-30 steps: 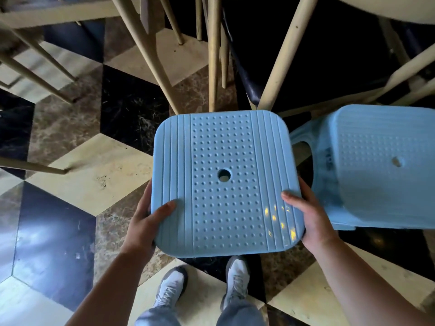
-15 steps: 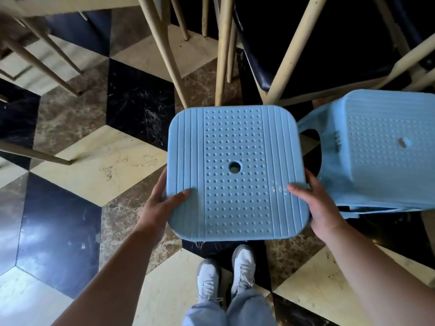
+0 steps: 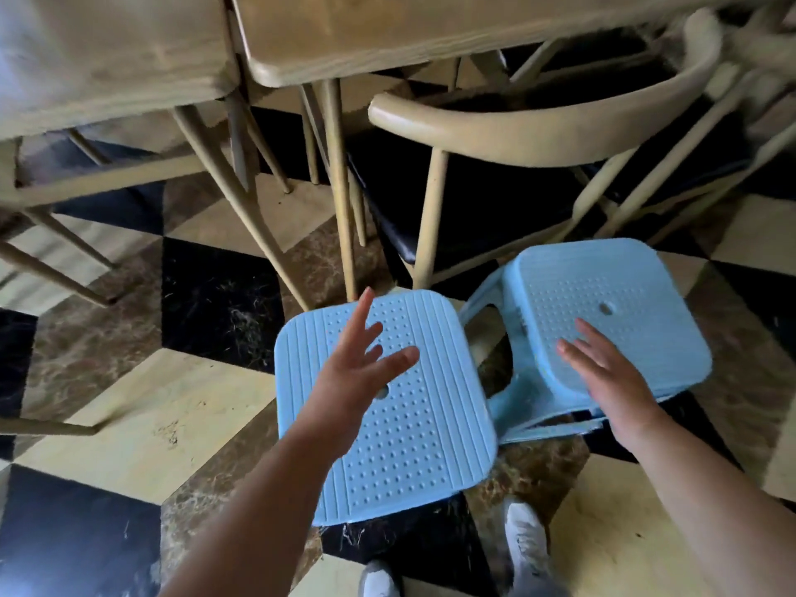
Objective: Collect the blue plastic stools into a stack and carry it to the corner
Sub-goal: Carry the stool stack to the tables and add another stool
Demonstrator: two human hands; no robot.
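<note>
A light blue plastic stool [image 3: 422,433] with a dotted seat and a centre hole stands on the floor just in front of my feet. My left hand [image 3: 357,372] hovers above its seat, fingers spread, holding nothing. To its right stands a second blue stool [image 3: 620,303], seemingly the top of a small stack, tilted slightly toward the first. My right hand [image 3: 611,381] is over its near edge with the fingers apart; whether it touches the seat is unclear.
Beige wooden tables [image 3: 387,32] and a curved-back chair [image 3: 538,122] with a dark seat stand directly behind the stools, their legs [image 3: 340,200] close to them. The floor [image 3: 150,407] is black, brown and cream marble tiles. My grey shoes [image 3: 525,549] show at the bottom.
Both hands have let go of the near stool, which now rests lower on the floor. The hands have lifted and opened; the view has tilted up toward the tables.
</note>
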